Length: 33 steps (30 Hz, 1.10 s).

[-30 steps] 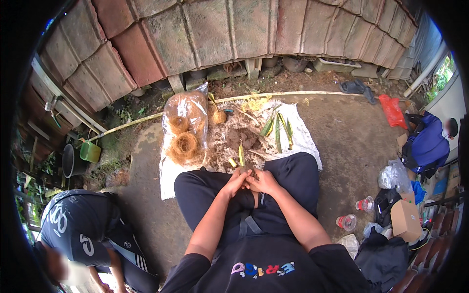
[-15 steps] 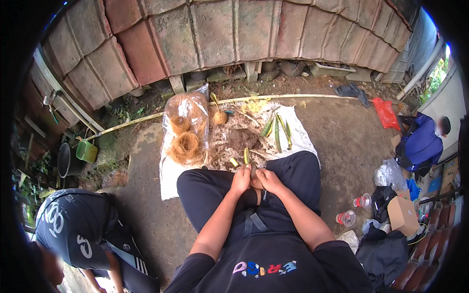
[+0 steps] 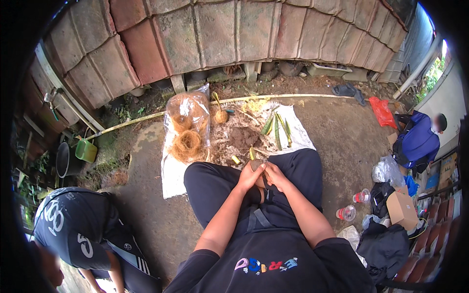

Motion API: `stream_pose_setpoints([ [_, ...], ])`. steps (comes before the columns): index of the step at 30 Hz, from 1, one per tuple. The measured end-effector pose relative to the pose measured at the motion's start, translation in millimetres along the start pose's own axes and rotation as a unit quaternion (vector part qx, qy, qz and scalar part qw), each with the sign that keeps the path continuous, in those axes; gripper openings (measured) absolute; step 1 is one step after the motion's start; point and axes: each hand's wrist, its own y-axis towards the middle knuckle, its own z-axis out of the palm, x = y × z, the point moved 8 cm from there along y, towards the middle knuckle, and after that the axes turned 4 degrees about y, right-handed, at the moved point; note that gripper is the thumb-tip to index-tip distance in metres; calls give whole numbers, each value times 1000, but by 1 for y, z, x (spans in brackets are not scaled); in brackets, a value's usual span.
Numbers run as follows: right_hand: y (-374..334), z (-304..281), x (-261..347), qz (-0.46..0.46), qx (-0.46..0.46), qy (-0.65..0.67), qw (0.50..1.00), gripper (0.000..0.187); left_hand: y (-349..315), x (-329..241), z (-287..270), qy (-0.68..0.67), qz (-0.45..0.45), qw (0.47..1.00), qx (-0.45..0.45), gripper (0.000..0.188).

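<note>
Above my lap, both hands are closed round a brown soil ball (image 3: 256,165) with a short yellow-green leaf cutting (image 3: 252,153) standing up from it. My left hand (image 3: 249,177) wraps its left side and my right hand (image 3: 276,177) presses on the right; much of the ball is hidden. Just beyond lies a small yellow roll (image 3: 236,159). A heap of dark soil (image 3: 244,138) spreads over a white sack (image 3: 172,181). Cut green leaves with yellow edges (image 3: 279,131) rest at its right. A coir nest (image 3: 186,145) lies at the left.
A clear plastic bag of coir (image 3: 187,111) and a fibre-wrapped plant ball (image 3: 221,116) sit at the far side. One person (image 3: 78,229) bends at lower left; another (image 3: 419,139) is at far right. Plastic cups (image 3: 346,213) and a cardboard box (image 3: 402,210) lie right.
My hands have shifted slightly right and turned round the soil ball, so more of it shows between them. The leaf cutting has moved right with it.
</note>
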Motion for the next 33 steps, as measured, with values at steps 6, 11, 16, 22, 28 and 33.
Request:
stream_pose_setpoints([
  [6,-6,11,3,-8,-5,44,999,25,-10,-8,-15,103,21,991,-80,41],
  [11,-12,19,9,-17,-25,79,996,23,-16,-11,-18,129,26,985,-108,46],
  [16,-13,16,4,-41,-18,89,995,25,-15,-10,-10,21,120,989,-85,49],
  [22,-18,14,10,-30,0,64,998,39,-20,-5,-3,-92,28,995,-19,52],
  [28,-9,20,4,30,64,109,991,42,-15,11,-20,-7,47,992,-119,42],
  [33,-4,11,4,68,35,183,980,38,-13,27,-27,-124,-28,982,-140,40],
])
